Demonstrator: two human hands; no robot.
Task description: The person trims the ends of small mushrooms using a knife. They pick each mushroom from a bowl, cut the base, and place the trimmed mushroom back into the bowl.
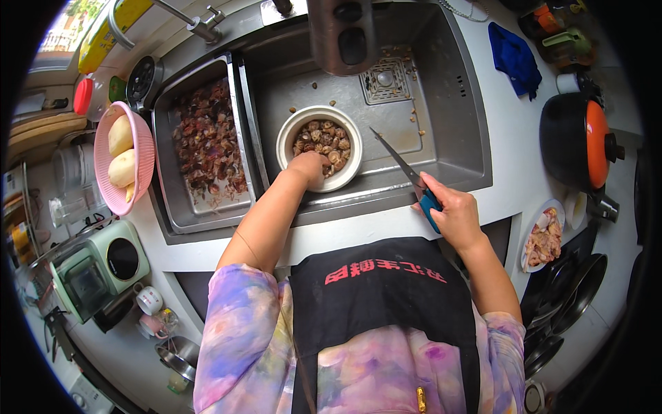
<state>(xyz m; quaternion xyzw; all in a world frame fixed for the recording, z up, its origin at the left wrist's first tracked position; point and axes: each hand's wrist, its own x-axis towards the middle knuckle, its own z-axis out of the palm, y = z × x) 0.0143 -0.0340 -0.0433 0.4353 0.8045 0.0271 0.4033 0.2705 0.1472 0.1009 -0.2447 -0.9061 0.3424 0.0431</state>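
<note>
My left hand [309, 168] reaches over the near rim of a white round bowl [283, 142], its fingers down among dried shiitake mushrooms [331, 138]. The fingertips are partly hidden, so whether they grip a mushroom does not show. The bowl stands in the large basin of a stainless steel sink [331, 207]. In my right hand [457, 212] is a pair of kitchen scissors [401, 160] with blue handles. Their blades point up and left over the basin, apart from the bowl. A few small brown mushroom pieces [314, 85] lie on the basin floor, several of them around the square drain [384, 80].
A steel tray [201, 220] of brown-red scraps sits left of the basin. Beside it is a pink basket [106, 181] with peeled potatoes [122, 168]. On the right are a blue cloth [514, 59], an orange-lidded pot [597, 145] and a plate of raw meat [545, 238]. A faucet overhangs the basin.
</note>
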